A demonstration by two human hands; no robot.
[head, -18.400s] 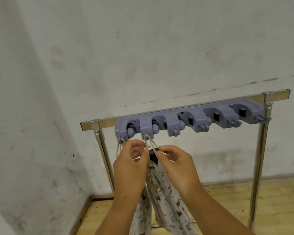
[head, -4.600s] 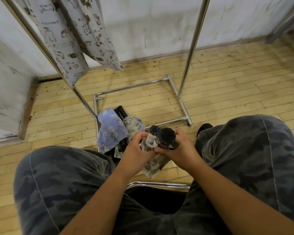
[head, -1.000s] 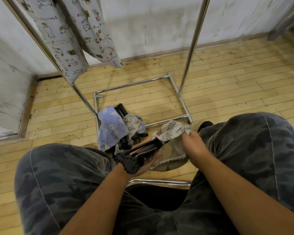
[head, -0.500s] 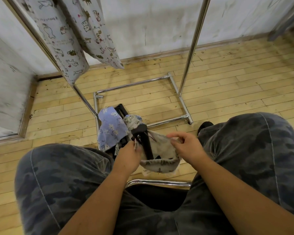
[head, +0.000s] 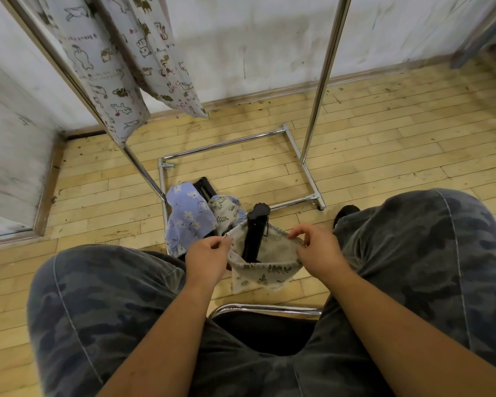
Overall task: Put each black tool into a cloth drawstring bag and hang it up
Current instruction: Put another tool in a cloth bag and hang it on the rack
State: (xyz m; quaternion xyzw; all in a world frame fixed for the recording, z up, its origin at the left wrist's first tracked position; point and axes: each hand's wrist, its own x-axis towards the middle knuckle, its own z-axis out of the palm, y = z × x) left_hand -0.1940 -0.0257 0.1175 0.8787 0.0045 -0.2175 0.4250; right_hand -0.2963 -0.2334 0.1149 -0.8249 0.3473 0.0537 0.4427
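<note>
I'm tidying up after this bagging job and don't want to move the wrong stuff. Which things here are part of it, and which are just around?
Part of the job:
- leaf-print bag, held open by left hand and right hand
- black tool standing in it
- hung cat-print bags
- blue flowered bag
- rack

Just around:
- chair rim
- black shoe

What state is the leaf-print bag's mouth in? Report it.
Open. Left hand and right hand hold the leaf-print bag wide, black tool sticking out.
</note>
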